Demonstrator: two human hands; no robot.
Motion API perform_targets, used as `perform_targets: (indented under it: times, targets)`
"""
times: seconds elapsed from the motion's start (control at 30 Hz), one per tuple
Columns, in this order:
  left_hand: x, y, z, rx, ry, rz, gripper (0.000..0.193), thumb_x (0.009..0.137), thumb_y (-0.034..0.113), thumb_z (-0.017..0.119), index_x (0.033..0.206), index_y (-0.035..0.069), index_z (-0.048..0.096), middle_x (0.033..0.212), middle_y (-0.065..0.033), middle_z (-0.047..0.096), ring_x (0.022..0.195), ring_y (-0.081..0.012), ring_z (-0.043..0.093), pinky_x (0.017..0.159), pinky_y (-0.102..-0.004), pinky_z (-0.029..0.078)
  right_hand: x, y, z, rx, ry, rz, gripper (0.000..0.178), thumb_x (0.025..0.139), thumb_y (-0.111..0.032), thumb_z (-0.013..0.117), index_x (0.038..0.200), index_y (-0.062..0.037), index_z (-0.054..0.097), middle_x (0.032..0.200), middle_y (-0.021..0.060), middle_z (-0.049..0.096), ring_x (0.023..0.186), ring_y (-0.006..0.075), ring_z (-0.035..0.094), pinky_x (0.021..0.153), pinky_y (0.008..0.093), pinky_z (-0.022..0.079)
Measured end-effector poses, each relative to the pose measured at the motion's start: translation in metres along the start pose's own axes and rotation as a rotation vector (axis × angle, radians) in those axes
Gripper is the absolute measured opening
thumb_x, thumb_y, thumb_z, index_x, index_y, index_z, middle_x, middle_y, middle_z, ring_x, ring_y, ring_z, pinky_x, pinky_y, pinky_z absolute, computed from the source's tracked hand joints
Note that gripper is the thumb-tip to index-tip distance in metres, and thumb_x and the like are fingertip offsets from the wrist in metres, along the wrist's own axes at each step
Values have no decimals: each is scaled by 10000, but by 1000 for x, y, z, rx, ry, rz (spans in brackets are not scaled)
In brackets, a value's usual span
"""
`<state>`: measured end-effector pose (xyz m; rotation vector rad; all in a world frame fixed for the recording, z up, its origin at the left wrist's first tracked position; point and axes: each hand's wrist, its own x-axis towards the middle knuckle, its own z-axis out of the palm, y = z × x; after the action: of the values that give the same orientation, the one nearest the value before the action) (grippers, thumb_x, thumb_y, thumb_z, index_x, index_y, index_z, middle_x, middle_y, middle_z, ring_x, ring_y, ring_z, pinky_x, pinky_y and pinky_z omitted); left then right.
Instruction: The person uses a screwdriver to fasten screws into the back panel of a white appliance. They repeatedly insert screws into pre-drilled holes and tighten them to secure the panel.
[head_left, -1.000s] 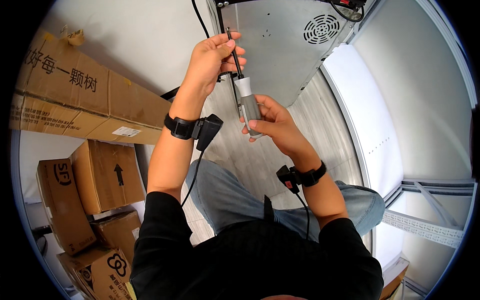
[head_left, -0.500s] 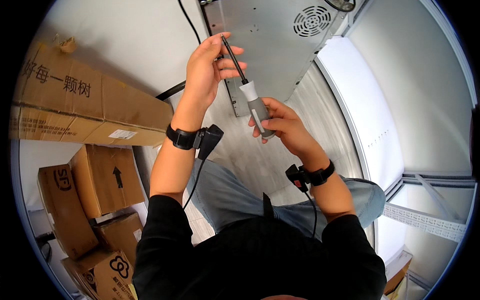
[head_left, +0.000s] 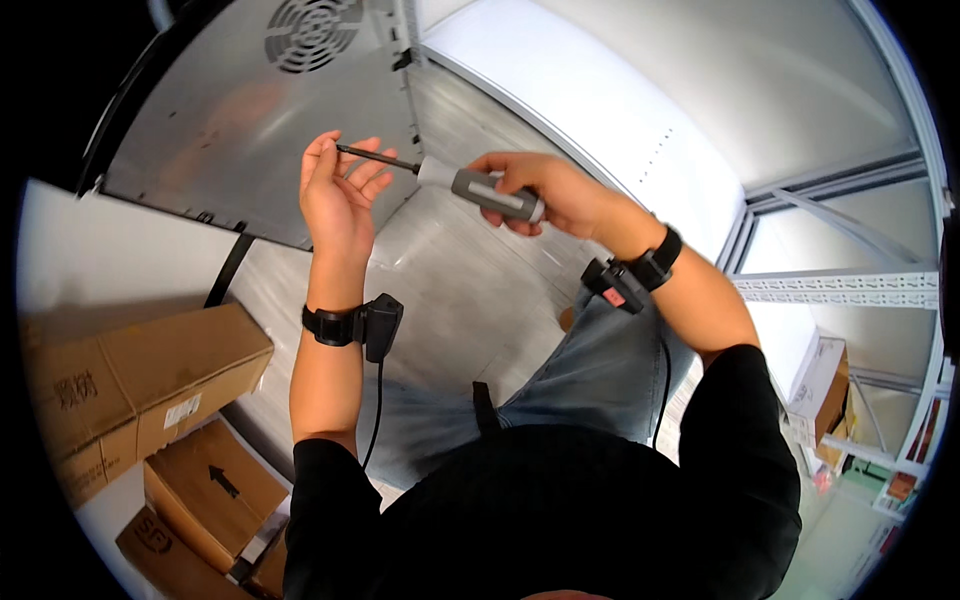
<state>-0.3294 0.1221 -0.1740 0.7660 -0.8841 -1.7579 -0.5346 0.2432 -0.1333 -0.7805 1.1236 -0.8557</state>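
A screwdriver [head_left: 438, 173] with a grey and white handle and a dark shaft lies almost level in front of me, its tip toward the left. My right hand [head_left: 560, 190] is closed around the handle. At the other end, the thumb and forefinger of my left hand [head_left: 338, 205] pinch the tip, while the remaining fingers spread apart behind the shaft. Whether something small sits at the tip is hidden by the fingertips. Beyond both hands stands a grey metal panel [head_left: 240, 160] with a round slotted vent [head_left: 312, 35].
Cardboard boxes are stacked at the left, a long box [head_left: 165, 375] above a smaller box [head_left: 215, 490]. A white curved panel [head_left: 600, 110] stands at the far right. Metal shelving [head_left: 840, 289] runs along the right, with a box [head_left: 828, 390] below. Wood-look floor [head_left: 450, 290] lies beneath my hands.
My view has swung to the right, shifting the metal panel and boxes leftward. The screwdriver has turned from steep to nearly level, with both hands still on it.
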Motion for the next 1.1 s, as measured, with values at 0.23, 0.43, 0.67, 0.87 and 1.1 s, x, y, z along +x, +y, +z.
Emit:
perform_targets:
  times: [0.23, 0.43, 0.67, 0.87, 1.1]
  targets:
    - [34, -85, 73, -111, -152, -141, 137, 977, 177, 431, 1041, 61, 469, 1115, -172, 601, 933, -296, 647, 714, -324, 542, -35, -26, -129, -243, 117, 21, 362, 892, -234, 514, 1128, 38, 557, 641, 50, 589, 396, 35, 423, 324, 165, 293]
    - [67, -191, 120, -33, -255, -305, 154, 955, 208, 515, 1030, 73, 528, 1107, -123, 629, 842, -177, 629, 712, -271, 512, -50, 21, -252, -311, 205, 20, 349, 870, -283, 567, 1059, 9, 594, 613, 32, 575, 374, 27, 386, 316, 170, 245]
    - [99, -315, 153, 228, -192, -392, 136, 951, 195, 536, 962, 71, 591, 1032, -99, 654, 747, -103, 600, 682, -219, 513, -39, 153, -366, 112, 184, -2, 387, 900, -313, 558, 1134, -4, 539, 622, 52, 570, 357, 27, 387, 290, 151, 225]
    - [142, -370, 205, 341, -248, -521, 113, 937, 165, 559, 916, 64, 607, 978, -100, 667, 707, -84, 582, 676, -208, 504, -44, 201, -417, 418, 251, 24, 285, 892, -259, 552, 1076, -41, 542, 624, 56, 556, 377, 51, 369, 353, 178, 290]
    - [192, -447, 291, 433, -409, -617, 97, 921, 147, 580, 898, 58, 609, 933, -95, 670, 710, -89, 576, 682, -213, 490, -64, 224, -486, 602, 444, 1, 276, 892, -244, 514, 1087, -50, 529, 596, 67, 526, 373, 74, 339, 365, 199, 262]
